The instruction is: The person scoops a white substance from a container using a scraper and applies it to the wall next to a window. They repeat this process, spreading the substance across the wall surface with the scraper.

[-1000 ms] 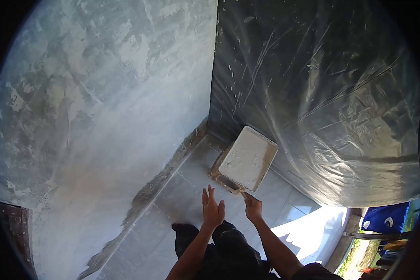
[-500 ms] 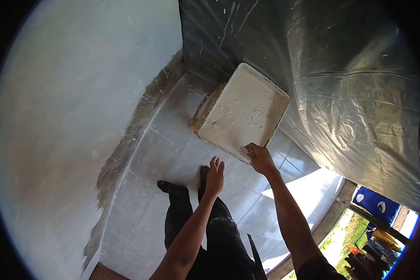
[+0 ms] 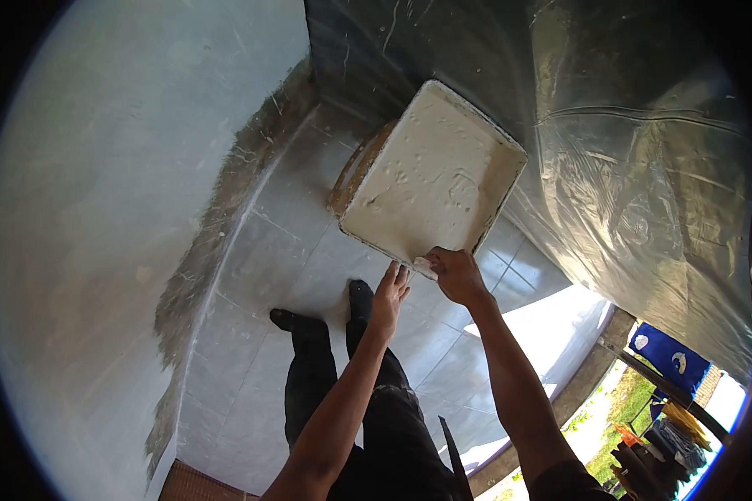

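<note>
A square tray (image 3: 426, 167) with a dark, crusted rim holds a pale, creamy, plaster-like mix with bubbles and dents in its surface. It sits tilted on top of a brown cardboard box (image 3: 361, 171). My right hand (image 3: 458, 274) is closed at the tray's near corner, gripping a small whitish cloth-like piece (image 3: 424, 266) whose exact kind I cannot tell. Just left of it, my left hand (image 3: 389, 294) has its fingers stretched out, fingertips right at the near rim, with nothing seen in it.
Clear plastic sheeting (image 3: 627, 192) hangs behind and to the right of the tray. On the left is a pale wall (image 3: 125, 209) with a rough grey strip along its base. My feet stand on grey floor tiles (image 3: 251, 334). Outside, lower right, hangs a blue cloth (image 3: 673, 355).
My left hand has moved up to the tray's near rim, closer to my right hand. My right hand has shifted slightly left along the rim with the whitish piece. The view has shifted a little.
</note>
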### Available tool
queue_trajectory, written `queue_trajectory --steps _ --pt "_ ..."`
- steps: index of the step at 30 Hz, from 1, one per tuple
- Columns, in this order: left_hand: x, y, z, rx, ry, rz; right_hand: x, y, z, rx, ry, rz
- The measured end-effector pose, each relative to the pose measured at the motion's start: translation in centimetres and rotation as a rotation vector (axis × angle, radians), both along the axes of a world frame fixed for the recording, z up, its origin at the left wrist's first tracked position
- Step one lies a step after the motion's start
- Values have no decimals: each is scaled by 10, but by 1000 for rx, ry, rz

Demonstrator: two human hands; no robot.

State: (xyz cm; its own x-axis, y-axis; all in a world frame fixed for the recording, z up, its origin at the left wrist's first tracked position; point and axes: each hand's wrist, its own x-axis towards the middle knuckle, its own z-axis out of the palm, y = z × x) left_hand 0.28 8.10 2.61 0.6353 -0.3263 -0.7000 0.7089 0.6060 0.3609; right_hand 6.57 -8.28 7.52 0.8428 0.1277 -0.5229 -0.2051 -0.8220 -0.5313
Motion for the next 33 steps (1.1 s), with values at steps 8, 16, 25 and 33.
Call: queue_trajectory --steps 8,16,25,33 --pt "6 -2 12 57 3 16 31 -20 -13 74 202 -5" --pt "5 0 6 153 23 -38 43 -64 5 544 419 -490" --pt "-9 20 38 376 -114 18 -15 -47 32 1411 282 -949" --pt "-23 108 148 538 -368 247 -22 71 135 1663 249 -803"
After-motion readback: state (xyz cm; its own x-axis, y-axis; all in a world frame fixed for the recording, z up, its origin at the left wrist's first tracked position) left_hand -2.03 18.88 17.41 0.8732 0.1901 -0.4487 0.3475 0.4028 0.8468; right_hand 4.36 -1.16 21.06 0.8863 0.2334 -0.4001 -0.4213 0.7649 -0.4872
